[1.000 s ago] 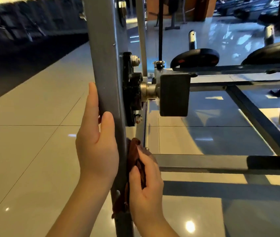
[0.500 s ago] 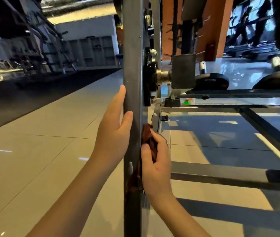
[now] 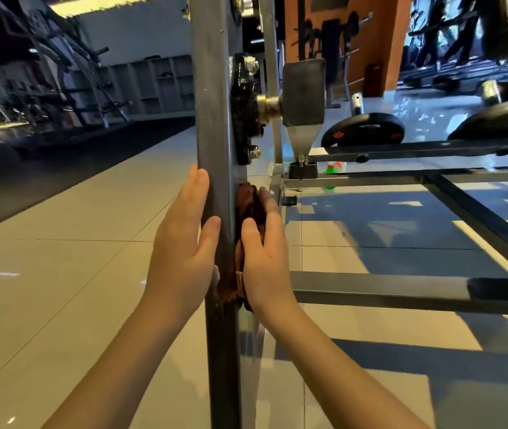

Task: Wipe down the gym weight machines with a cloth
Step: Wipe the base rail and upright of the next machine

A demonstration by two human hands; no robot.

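**Two hands, one post (image 3: 212, 119)**

My left hand (image 3: 184, 243) lies flat, fingers straight, against the post's left face, evidently as a brace. My right hand (image 3: 265, 258) clamps the cloth (image 3: 248, 202) to the right face, just below the bolted bracket (image 3: 243, 109).

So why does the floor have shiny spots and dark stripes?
Head view: the glossy floor tiles show small glare spots; the machine's frame bars cast the dark stripes; the far gym at top left is blurry and bent.
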